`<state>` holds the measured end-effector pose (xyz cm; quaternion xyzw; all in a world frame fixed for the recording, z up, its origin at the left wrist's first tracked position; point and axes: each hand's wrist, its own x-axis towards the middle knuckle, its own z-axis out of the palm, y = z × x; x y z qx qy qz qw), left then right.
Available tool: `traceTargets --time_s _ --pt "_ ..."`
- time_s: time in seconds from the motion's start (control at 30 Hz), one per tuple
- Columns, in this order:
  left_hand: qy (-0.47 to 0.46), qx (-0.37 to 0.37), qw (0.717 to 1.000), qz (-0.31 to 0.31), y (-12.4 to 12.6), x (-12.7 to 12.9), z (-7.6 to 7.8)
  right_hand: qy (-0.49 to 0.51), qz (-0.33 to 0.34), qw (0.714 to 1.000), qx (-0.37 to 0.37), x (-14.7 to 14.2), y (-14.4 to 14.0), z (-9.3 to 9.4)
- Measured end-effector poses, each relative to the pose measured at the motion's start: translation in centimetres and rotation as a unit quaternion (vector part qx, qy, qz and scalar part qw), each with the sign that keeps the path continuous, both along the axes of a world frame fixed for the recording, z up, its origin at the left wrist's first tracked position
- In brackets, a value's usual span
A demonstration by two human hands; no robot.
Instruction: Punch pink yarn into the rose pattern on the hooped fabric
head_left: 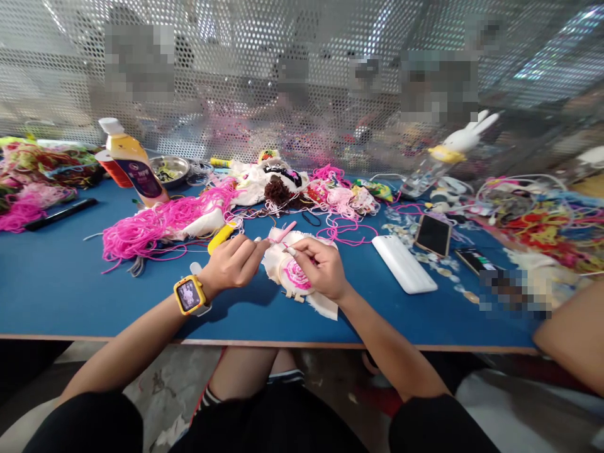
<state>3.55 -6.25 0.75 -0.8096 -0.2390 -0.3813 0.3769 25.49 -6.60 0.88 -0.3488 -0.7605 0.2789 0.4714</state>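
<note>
While hands (278, 264) work hoop (296, 277), pink yarn (160, 226), bottle (132, 163), phones (433, 234) nearby

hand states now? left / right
Left hand: closed in a pinch at the edge of the white cloth.
Right hand: closed on the embroidery hoop, holding it on the blue table.

A small embroidery hoop (296, 277) with white cloth and pink stitching lies flat on the blue table.

Two bare hands, left (233, 261) and right (321, 267), one round wooden embroidery hoop (296, 277) under the right, one yellow wristwatch (189, 294), one orange juice bottle (132, 162) beyond the left, three flat phones right of the hands: white (404, 264), gold-edged (433, 235), dark (474, 260).
</note>
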Motion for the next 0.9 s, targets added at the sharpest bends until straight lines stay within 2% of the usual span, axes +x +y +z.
traceTargets --time_s 0.3,0.47,0.57,0.67,0.77,0.83,0.9 --pt "0.001 0.003 1.000 0.014 0.1 -0.1 0.9 -0.013 0.012 1.000 0.001 0.5 0.9 0.0" --pt "0.052 -0.080 0.995 0.030 1.4 -0.6 0.6 -0.075 0.097 0.986 -0.116 2.1 3.6 -0.4" --pt "0.056 -0.105 0.991 0.055 2.3 -1.0 0.0 -0.095 0.109 0.978 -0.148 3.7 6.0 -1.1" --pt "0.037 -0.099 0.992 0.068 3.1 -1.3 -0.5 -0.105 0.053 0.984 -0.132 5.5 8.1 -2.0" --pt "0.003 -0.088 0.992 0.090 3.5 -1.8 -0.2 -0.118 -0.111 0.985 -0.053 7.2 9.6 -2.8" --pt "-0.030 -0.077 0.991 0.110 3.6 -2.5 0.8 -0.145 -0.205 0.968 0.015 7.8 10.2 -3.0" --pt "-0.064 -0.061 0.989 0.117 3.3 -3.5 2.7 -0.187 -0.220 0.955 0.065 7.8 10.5 -3.0"
